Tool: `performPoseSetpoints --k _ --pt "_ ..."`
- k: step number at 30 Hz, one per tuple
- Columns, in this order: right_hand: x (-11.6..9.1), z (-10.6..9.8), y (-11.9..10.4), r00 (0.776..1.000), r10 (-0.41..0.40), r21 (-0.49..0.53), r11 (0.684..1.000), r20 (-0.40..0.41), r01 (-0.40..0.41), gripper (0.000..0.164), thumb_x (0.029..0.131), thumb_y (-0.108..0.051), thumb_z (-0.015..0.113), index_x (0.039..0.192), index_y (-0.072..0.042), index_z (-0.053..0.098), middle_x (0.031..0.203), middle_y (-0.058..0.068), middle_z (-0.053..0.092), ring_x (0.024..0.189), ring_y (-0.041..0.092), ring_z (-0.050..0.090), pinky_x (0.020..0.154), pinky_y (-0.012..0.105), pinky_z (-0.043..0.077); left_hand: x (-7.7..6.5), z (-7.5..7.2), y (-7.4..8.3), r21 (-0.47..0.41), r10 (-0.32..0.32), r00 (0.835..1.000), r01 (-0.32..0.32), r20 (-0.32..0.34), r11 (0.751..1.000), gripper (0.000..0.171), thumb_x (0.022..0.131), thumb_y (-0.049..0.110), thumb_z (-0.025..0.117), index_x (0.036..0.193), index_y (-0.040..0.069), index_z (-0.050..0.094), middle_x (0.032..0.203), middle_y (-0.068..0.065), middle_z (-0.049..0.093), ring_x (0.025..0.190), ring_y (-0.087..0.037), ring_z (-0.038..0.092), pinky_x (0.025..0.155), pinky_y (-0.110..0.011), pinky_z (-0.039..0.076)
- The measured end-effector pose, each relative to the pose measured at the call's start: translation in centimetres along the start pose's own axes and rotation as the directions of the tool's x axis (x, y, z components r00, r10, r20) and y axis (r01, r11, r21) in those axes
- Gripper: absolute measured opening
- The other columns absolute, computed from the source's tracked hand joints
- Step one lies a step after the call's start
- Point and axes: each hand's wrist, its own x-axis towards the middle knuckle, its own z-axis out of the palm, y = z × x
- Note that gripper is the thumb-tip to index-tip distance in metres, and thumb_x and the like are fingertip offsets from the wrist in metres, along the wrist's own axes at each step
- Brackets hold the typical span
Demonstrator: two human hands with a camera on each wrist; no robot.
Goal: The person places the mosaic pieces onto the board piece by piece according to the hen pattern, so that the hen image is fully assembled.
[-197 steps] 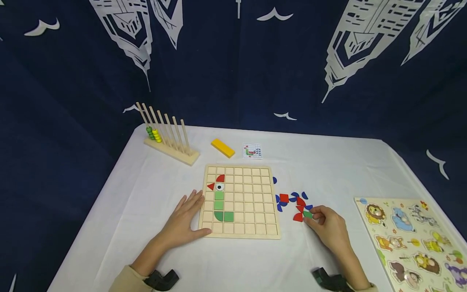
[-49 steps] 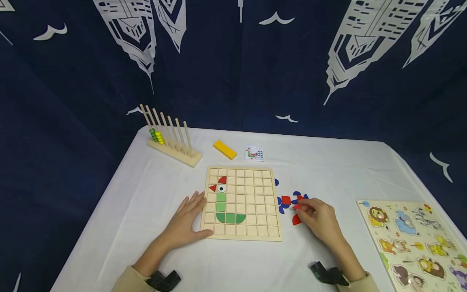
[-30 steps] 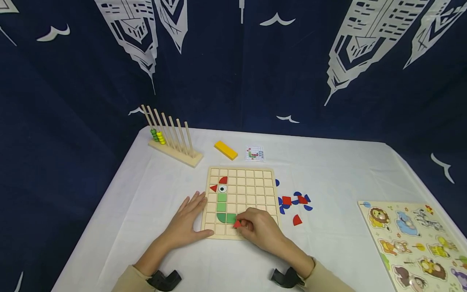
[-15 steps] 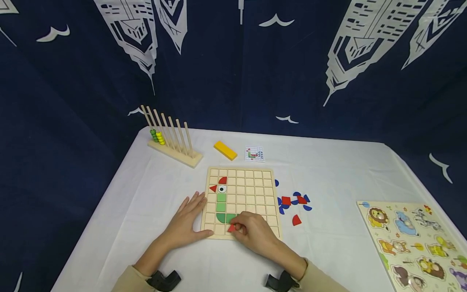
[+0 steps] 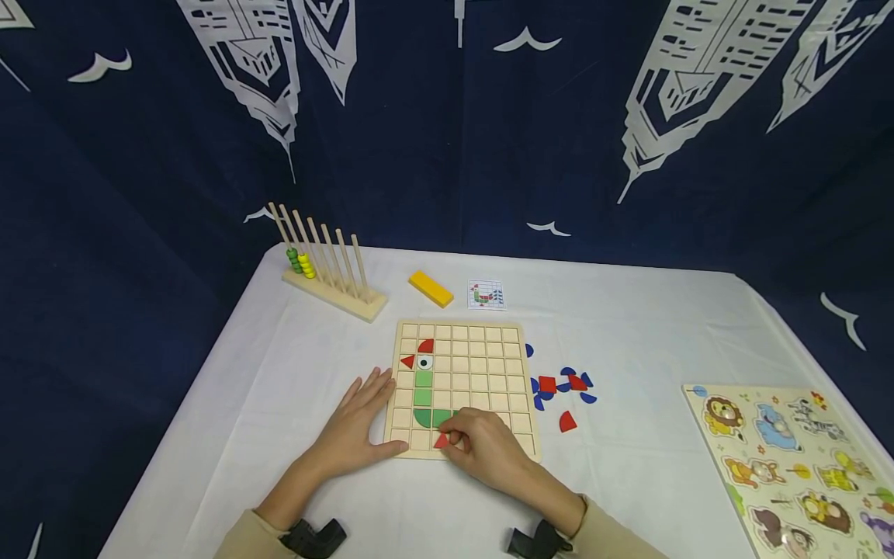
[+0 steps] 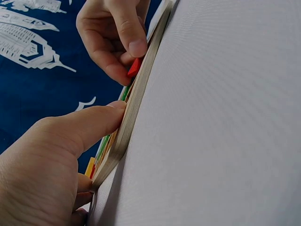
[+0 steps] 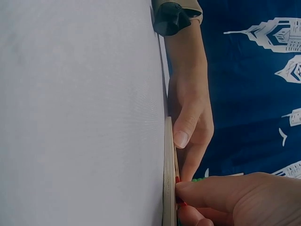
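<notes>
While the right hand pinches the triangle, the spread left hand should steady the near-left corner of the board.

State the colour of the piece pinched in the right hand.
Red; the piece in the right hand shows best in the left wrist view.

Left hand, fingers extended, thumb apart; right hand in a curled thumb-and-finger pinch.

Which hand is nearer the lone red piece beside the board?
Right hand: over the board, left of the red piece. Left hand: farther left, touching the board's left edge.
</notes>
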Motion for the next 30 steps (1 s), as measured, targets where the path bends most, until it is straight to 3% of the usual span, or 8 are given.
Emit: performPoseSetpoints --k 16,22,26,30 --pt "0.0 0.0 -0.1 1.000 -0.009 0.018 1.000 0.025 0.008 0.017 0.074 0.001 0.078 0.090 -0.004 0.075 0.069 -0.005 0.058 0.057 -0.005 0.042 0.051 0.010 0.038 -0.1 -0.2 0.1 -0.003 0.001 1.000 -0.001 -0.007 1.000 0.098 0.074 0.049 0.078 0.147 -0.003 0.038 0.160 -0.011 0.030 0.151 -0.028 0.020 0.123 -0.048 0.013" --pt "-0.1 -1.1 0.2 0.999 0.017 0.038 0.999 0.030 -0.018 0.016 0.075 -0.001 0.077 0.091 -0.006 0.075 0.071 -0.007 0.057 0.059 -0.003 0.044 0.050 0.011 0.039 -0.1 -0.1 0.1 0.002 -0.012 1.000 0.012 0.010 1.000 0.098 0.075 0.050 0.077 0.148 -0.003 0.038 0.160 -0.011 0.028 0.151 -0.027 0.019 0.123 -0.047 0.012" --pt "-0.5 -2.8 1.2 0.999 0.040 0.051 0.998 -0.014 -0.039 0.018 0.076 -0.002 0.077 0.093 -0.006 0.075 0.072 -0.010 0.057 0.060 -0.002 0.044 0.050 0.013 0.040 0.0 0.0 0.1 -0.001 -0.014 1.000 0.014 0.013 1.000 0.098 0.075 0.050 0.077 0.148 -0.003 0.037 0.160 -0.011 0.028 0.151 -0.027 0.018 0.123 -0.047 0.012" --pt "-1.6 -5.4 2.9 0.990 0.056 0.039 0.998 -0.129 -0.051 0.019 0.075 0.000 0.078 0.093 -0.005 0.075 0.074 -0.010 0.059 0.062 0.000 0.046 0.051 0.015 0.041 0.0 -0.1 0.1 -0.003 -0.018 1.000 0.018 0.015 1.000 0.099 0.074 0.049 0.078 0.148 -0.002 0.037 0.161 -0.010 0.028 0.152 -0.026 0.017 0.123 -0.047 0.012"
